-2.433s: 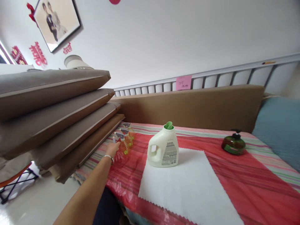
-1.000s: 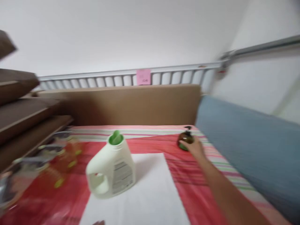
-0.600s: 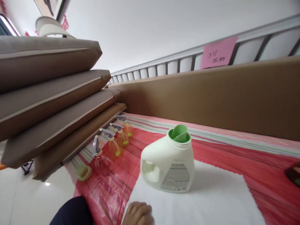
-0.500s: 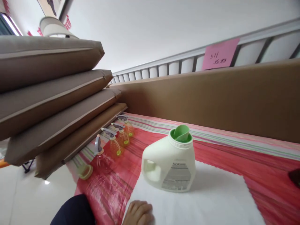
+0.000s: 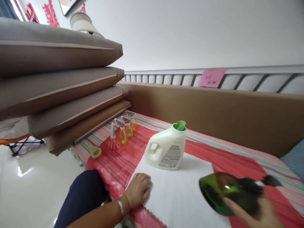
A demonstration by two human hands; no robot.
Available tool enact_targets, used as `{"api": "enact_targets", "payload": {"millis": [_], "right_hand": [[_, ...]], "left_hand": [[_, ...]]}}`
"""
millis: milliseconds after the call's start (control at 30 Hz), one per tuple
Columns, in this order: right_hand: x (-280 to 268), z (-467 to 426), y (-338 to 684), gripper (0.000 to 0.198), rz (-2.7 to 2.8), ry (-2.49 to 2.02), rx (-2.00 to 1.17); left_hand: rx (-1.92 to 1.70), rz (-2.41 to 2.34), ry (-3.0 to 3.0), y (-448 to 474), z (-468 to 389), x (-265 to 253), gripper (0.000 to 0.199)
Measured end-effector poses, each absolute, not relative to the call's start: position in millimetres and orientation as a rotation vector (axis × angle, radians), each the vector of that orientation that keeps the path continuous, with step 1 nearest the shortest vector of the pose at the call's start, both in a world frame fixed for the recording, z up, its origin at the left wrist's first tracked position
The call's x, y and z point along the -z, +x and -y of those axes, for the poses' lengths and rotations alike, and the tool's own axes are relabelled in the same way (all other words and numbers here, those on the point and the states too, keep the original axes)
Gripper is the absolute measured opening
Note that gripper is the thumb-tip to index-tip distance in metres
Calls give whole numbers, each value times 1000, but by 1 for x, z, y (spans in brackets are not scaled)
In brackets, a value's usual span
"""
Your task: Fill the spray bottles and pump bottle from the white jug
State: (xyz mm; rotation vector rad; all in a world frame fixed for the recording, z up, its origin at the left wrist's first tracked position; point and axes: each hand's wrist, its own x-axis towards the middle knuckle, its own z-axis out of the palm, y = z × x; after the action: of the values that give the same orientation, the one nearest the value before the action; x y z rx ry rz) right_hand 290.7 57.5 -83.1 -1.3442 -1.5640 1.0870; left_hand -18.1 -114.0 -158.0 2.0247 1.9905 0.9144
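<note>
My right hand (image 5: 255,210), at the lower right, is wrapped round a dark green pump bottle (image 5: 228,191) with a black pump head. The bottle is tipped nearly onto its side, its base pointing left over the white cloth (image 5: 175,193). My left hand (image 5: 139,189) rests palm down on the cloth's left edge, holding nothing, its fingers loosely bent. Beyond both hands a pale detergent jug (image 5: 167,147) stands upright on the cloth. Its cap is off, and a green pouring spout (image 5: 180,125) shows in the mouth.
Several clear spray bottles (image 5: 123,136) line the red plastic sheet (image 5: 128,158) at the left, near a pale yellow-green cap (image 5: 95,152). Stacked grey-brown cushions (image 5: 71,74) overhang that side. A brown backrest (image 5: 201,104) runs along the back, with a pink note (image 5: 212,78) above.
My right hand has come into view at the lower right with the green pump bottle. The view has shifted, showing more of my left forearm; the jug still stands on the cloth.
</note>
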Motion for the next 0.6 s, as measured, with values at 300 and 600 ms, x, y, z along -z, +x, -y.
{"api": "enact_targets", "payload": {"millis": [300, 600], "right_hand": [[62, 57, 201, 84, 1962, -1088, -984], [61, 63, 209, 81, 1651, -677, -1208]], "left_hand": [[-1396, -1142, 1305, 51, 117, 73, 94], [-1580, -929, 1005, 71, 112, 45, 64]]}}
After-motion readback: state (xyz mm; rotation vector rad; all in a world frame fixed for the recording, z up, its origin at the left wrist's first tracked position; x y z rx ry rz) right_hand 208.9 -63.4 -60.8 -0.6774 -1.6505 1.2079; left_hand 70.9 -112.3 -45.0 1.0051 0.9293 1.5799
